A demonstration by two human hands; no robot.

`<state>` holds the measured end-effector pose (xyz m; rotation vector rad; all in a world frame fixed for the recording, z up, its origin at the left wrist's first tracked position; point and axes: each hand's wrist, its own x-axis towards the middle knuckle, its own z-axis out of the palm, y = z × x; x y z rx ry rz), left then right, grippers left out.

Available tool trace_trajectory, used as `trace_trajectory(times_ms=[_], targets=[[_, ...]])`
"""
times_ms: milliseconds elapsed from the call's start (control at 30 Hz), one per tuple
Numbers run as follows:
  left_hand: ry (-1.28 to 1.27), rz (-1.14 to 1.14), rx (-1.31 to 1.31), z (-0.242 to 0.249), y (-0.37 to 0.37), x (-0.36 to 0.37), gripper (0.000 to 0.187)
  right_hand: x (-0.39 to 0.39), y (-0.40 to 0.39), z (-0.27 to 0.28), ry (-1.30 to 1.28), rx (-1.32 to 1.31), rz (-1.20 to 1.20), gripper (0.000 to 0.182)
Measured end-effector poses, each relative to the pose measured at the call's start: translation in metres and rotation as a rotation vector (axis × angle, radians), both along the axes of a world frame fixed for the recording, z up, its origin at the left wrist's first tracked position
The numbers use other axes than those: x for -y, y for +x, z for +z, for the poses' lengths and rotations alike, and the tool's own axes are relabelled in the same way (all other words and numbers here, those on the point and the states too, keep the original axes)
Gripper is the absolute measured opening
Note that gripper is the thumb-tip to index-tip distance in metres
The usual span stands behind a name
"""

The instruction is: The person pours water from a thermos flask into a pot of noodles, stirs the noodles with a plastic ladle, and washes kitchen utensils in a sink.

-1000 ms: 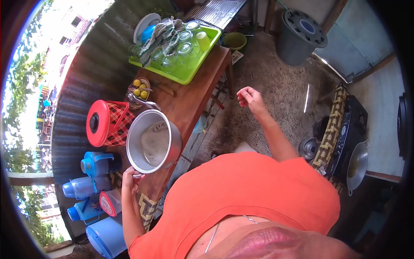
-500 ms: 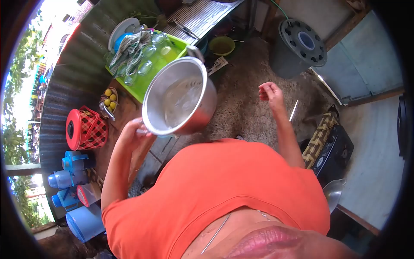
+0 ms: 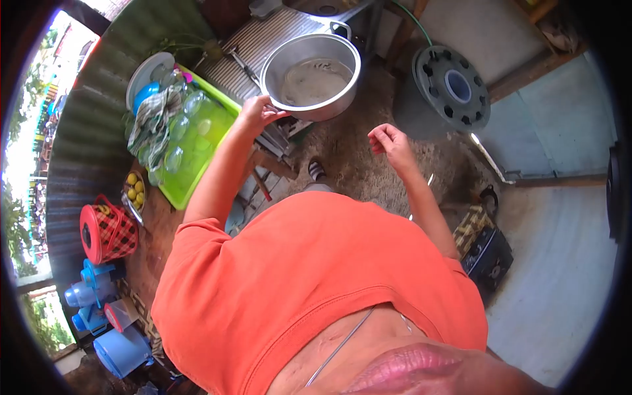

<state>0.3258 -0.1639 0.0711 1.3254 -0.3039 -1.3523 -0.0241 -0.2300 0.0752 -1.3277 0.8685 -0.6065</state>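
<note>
My left hand (image 3: pixel 255 112) grips the near handle of a large aluminium pot (image 3: pixel 312 78) and holds it in the air over the ribbed metal drainboard (image 3: pixel 263 39) at the top of the view. The pot is nearly level and shows a pale residue inside. My right hand (image 3: pixel 390 143) hangs free above the dirt floor, fingers loosely curled, holding nothing. My orange shirt fills the lower middle of the view.
A green tray (image 3: pixel 197 148) of upturned glasses and a checked cloth sits on the wooden table (image 3: pixel 155 230). A bowl of limes (image 3: pixel 135 191), a red plaid container (image 3: pixel 105 232) and blue jugs (image 3: pixel 92 296) lie left. A grey bin (image 3: pixel 447 89) and a stove (image 3: pixel 487 253) stand right.
My left hand lifted the pot off the wooden table and carried it forward and right to above the drainboard. My view turned with it. My right hand stayed out over the floor.
</note>
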Motion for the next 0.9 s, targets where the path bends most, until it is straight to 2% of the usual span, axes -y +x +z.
trace_trajectory(times_ms=[67,167,267,433,467,567,600,667,767,867,900], targets=[[0.019,0.097,0.030,0.007,0.003,0.033,0.023,0.036,0.022,-0.006,-0.008,0.007,-0.053,0.019],[-0.018,0.154,0.024,-0.023,0.041,0.087,0.021,0.098,0.055,-0.012,0.018,0.017,-0.138,0.019],[-0.065,0.265,0.054,-0.024,0.058,0.127,0.014,0.153,0.083,-0.014,0.009,0.029,-0.075,0.019],[0.088,0.413,0.173,-0.035,0.096,0.177,0.010,0.227,0.130,-0.014,0.075,0.000,0.017,0.019],[0.118,0.379,0.176,-0.034,0.103,0.184,0.008,0.242,0.140,-0.014,0.092,0.004,0.039,0.019],[0.120,0.493,0.152,-0.052,0.124,0.203,0.008,0.291,0.172,-0.016,0.120,-0.006,0.168,0.019],[0.126,0.560,0.143,-0.045,0.124,0.206,0.008,0.307,0.181,-0.018,0.128,-0.008,0.212,0.020],[0.200,0.557,0.164,-0.053,0.137,0.213,0.008,0.342,0.208,-0.016,0.126,-0.013,0.330,0.020],[0.163,0.676,0.169,-0.061,0.143,0.223,0.008,0.390,0.249,-0.006,0.115,-0.041,0.485,0.021],[0.190,0.718,0.177,-0.061,0.148,0.228,0.006,0.424,0.296,0.005,0.038,-0.040,0.642,0.022],[0.195,0.665,0.157,-0.064,0.152,0.226,0.008,0.424,0.315,0.016,0.004,-0.040,0.672,0.022]])
